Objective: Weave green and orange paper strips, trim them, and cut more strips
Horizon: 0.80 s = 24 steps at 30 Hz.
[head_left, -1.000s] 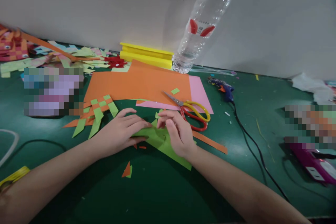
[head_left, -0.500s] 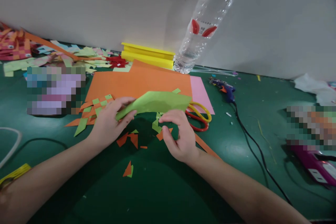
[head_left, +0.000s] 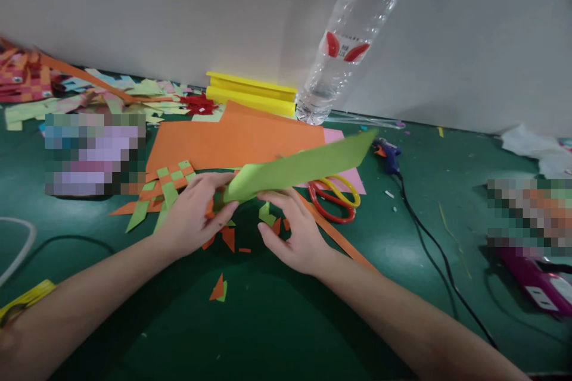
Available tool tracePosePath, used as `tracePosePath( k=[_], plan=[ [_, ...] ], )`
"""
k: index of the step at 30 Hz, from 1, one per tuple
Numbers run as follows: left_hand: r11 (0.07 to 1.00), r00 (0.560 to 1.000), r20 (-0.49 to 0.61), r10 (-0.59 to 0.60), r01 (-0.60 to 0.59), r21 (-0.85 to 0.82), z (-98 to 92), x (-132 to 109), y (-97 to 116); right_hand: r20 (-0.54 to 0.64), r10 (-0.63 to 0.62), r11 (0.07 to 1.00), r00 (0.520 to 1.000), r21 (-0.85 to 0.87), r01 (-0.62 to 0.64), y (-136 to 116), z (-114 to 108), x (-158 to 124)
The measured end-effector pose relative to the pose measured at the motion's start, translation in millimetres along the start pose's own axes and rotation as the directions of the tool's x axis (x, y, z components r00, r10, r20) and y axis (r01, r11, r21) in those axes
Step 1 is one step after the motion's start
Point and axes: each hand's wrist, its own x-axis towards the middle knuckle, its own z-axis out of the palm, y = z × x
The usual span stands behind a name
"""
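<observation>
A sheet of green paper [head_left: 299, 164] is pinched at its near left end by my left hand [head_left: 192, 211]. It sticks out to the right above the table, its far end raised. My right hand [head_left: 295, 229] lies just under the paper's lower edge, thumb and fingers apart and nothing between them; whether its fingertips touch the paper, I cannot tell. Left of and behind my left hand lies a woven piece of orange and green paper strips [head_left: 172, 181]. Scissors [head_left: 333, 205] with red and yellow handles rest beyond my right hand, their blades hidden.
Behind the hands lies orange paper [head_left: 192, 146], partly over pink paper [head_left: 353, 181]. A plastic bottle [head_left: 330, 80] leans by the wall beside a folded yellow piece [head_left: 250, 95]. A blue glue gun [head_left: 389, 156] trails its cord rightward. Paper scraps [head_left: 218, 289] dot the green table.
The green paper has swung so its free end points farther right and up. My left hand has shifted slightly right, and my right hand slightly left, nearer the paper's lower edge.
</observation>
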Motion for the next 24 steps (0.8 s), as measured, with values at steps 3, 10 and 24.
tracePosePath(
  k=[3, 10, 24],
  plan=[
    [0.994, 0.990, 0.092, -0.106, 0.107, -0.001, 3.7, 3.4, -0.8, 0.018, 0.049, 0.999, 0.999, 0.011, -0.049, -1.0, -1.8, -0.3],
    [0.980, 0.976, 0.092, -0.200, 0.201, -0.006, 3.5, 6.7, -1.4, 0.014, 0.060, 0.996, 0.998, 0.066, -0.061, -1.6, -5.0, -0.3],
    [0.990, 1.000, 0.027, 0.009, -0.013, 0.142, 5.1, 2.1, -3.5, 0.072, 0.094, 0.982, 0.993, 0.155, -0.104, 1.5, -0.4, -4.4]
  ],
)
